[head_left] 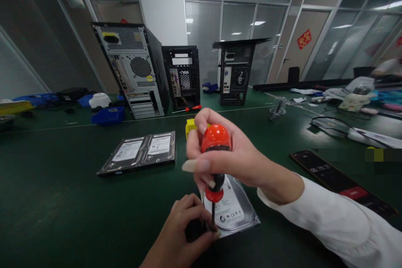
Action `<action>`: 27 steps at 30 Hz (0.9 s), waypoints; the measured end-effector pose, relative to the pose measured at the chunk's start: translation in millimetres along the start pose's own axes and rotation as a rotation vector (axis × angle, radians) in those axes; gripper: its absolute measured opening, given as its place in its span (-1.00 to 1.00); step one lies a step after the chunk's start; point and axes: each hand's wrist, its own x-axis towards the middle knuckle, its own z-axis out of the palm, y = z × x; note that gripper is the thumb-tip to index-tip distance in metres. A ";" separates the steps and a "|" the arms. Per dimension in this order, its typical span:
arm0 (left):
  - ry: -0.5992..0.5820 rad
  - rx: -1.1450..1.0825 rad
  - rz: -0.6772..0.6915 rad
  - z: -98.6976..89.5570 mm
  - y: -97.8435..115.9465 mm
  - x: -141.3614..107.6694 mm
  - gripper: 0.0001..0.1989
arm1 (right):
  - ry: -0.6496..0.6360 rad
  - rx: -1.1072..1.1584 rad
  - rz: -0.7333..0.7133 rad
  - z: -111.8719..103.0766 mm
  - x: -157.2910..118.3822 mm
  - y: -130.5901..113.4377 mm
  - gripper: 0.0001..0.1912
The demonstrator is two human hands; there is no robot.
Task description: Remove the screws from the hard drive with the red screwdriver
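My right hand (220, 155) is wrapped round the red and black handle of a screwdriver (216, 138), which stands upright with its shaft pointing down. The tip meets the near left corner of a silver hard drive (237, 207) lying label up on the green table. At that same corner my left hand (188, 226) is closed, thumb and fingers pinching around the tip and the drive's edge. Whether a screw is there, the fingers hide. Two dark-framed drives (143, 150) with white labels lie side by side to the left. Something yellow (190, 126) shows behind my right hand.
Three computer cases (135, 67) stand along the back. Before the middle one lies another screwdriver (193, 108). Blue trays (108, 116) sit at the back left, a phone (339, 180) lies at the right, and cables and bags (351, 96) lie beyond it.
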 end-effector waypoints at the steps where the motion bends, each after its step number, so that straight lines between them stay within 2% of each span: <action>1: -0.002 -0.002 -0.005 -0.1 -0.5 0.0 -0.95 | -0.007 0.005 0.017 -0.7 0.3 -0.9 -0.75; 2: -0.004 -0.005 -0.010 -0.1 -0.9 0.0 -0.95 | -0.019 0.008 0.029 -1.2 0.6 -2.1 -0.78; 6: -0.011 -0.014 -0.019 -0.4 -2.3 -0.1 -0.94 | -0.063 -0.003 0.091 -1.8 1.2 -5.1 -0.70; 9: -0.027 -0.002 -0.006 -1.1 -2.6 0.4 -0.96 | -0.060 -0.017 0.062 -2.3 1.1 -1.4 -0.78; 13: -0.045 0.001 -0.013 -2.5 -0.6 0.9 -0.95 | -0.038 -0.005 -0.007 -2.4 0.1 2.7 -0.69; 16: -0.050 0.005 -0.018 -3.1 1.7 0.5 -0.97 | -0.002 -0.038 0.022 -1.0 -0.5 -0.3 -0.77; 21: -0.038 -0.012 -0.040 -2.5 3.4 -0.4 -0.97 | -0.032 -0.054 0.098 -0.9 -0.5 -3.9 -0.67; 27: -0.057 0.001 -0.019 -3.6 3.4 -0.5 -0.97 | -0.004 -0.112 0.000 -4.7 0.9 -1.3 -0.79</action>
